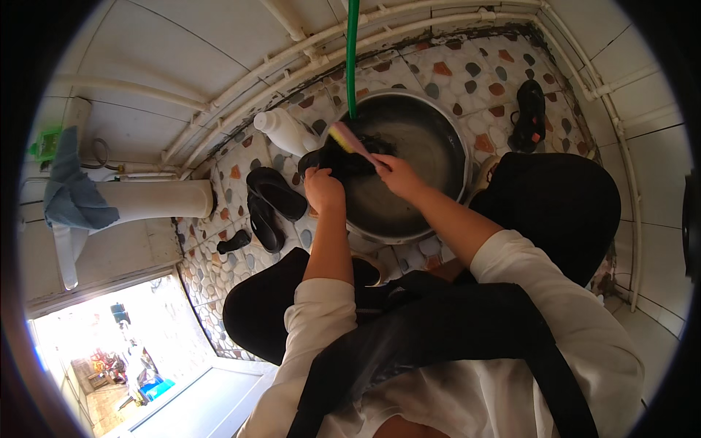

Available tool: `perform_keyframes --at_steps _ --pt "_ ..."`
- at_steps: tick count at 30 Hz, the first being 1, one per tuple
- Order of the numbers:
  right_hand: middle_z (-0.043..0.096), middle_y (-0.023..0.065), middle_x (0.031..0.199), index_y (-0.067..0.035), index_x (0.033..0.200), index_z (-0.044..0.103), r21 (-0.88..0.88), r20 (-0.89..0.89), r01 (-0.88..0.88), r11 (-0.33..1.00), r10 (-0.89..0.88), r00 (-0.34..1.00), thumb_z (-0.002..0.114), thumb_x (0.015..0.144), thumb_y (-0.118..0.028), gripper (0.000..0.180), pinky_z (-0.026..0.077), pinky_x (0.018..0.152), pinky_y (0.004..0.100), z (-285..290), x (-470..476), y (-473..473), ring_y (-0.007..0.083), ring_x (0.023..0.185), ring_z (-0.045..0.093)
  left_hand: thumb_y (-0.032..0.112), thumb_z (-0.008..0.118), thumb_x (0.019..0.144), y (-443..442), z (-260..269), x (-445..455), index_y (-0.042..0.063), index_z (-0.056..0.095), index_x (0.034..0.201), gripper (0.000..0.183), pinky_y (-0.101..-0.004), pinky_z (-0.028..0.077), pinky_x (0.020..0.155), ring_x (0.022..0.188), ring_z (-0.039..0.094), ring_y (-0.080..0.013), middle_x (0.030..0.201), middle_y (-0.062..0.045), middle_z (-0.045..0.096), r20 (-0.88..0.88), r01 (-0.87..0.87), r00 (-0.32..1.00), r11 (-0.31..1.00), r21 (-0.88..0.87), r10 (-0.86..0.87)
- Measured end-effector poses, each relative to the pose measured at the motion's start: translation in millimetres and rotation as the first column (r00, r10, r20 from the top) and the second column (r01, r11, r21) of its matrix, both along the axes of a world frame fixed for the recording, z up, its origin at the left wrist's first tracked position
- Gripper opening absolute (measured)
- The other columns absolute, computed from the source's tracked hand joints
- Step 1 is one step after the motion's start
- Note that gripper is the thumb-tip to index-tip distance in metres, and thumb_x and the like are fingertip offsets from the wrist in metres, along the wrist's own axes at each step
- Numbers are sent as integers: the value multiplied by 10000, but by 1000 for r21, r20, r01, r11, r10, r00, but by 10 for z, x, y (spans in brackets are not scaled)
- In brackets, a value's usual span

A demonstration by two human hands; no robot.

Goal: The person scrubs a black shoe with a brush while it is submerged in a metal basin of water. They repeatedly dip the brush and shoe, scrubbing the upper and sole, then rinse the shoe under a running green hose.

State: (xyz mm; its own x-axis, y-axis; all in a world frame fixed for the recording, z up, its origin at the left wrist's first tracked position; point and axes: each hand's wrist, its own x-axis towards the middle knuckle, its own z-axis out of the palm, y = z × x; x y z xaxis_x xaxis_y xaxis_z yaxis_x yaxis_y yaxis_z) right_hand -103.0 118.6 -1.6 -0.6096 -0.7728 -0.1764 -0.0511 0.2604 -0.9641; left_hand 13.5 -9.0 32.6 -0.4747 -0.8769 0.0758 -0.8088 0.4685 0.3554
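Observation:
My right hand (398,174) is closed round the handle of a pink scrubbing brush (353,143) with yellow bristles. Those bristles are at a black shoe (350,164), whose near end my left hand (325,189) grips at the left rim of the basin. The shoe's exact outline is lost against the dark inside. Water stands in the wide round metal basin (463,159), and something dark lies in it behind the brush. A green hose (352,60) comes down into the basin at its far edge.
A white plastic bottle (287,131) leans at the basin's left. Black slippers (268,205) and a small black item (234,241) lie on the pebble-patterned floor further left. One black shoe (529,117) lies at the right near the wall pipes (597,71). A pedestal (159,198) bears a blue-grey cloth (76,191).

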Motion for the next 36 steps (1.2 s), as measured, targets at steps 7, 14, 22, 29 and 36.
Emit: perform_keyframes --at_steps 7,14,22,29,36 --pt "566 169 1052 -73 1146 520 40 -317 -3 999 16 948 474 834 -88 315 438 775 356 -156 4 110 324 912 554 32 484 712 85 55 -104 38 648 911 257 -364 402 872 1034 481 -284 1117 -114 510 -23 31 999 998 60 -29" --pt "578 172 1013 -62 1126 530 352 -165 119 928 -64 984 448 852 -110 290 441 762 363 -355 -188 392 303 895 566 28 481 702 56 16 -82 34 642 891 249 -360 410 842 995 488 -296 1062 -110 519 -85 27 996 998 56 -22" --pt "596 171 971 -45 1132 525 97 -200 94 991 -73 977 469 844 -126 304 435 768 335 -166 -238 196 284 861 577 33 478 703 41 -3 -82 44 641 904 259 -370 416 833 977 500 -300 1050 -108 523 -53 32 998 999 14 -31" --pt "564 160 1062 -83 1160 518 453 -46 -43 891 71 996 453 862 -145 312 427 798 368 -482 -269 432 305 966 538 44 469 718 67 -51 -69 41 642 902 252 -369 420 828 981 501 -296 1072 -109 523 -51 64 997 998 18 -63" --pt "548 152 1081 -98 1150 516 690 -263 142 710 63 963 423 873 -167 301 423 781 417 -522 -414 753 332 924 529 53 482 724 63 -60 -86 37 642 895 235 -365 419 830 993 498 -289 1078 -107 522 -69 83 994 997 10 -82"
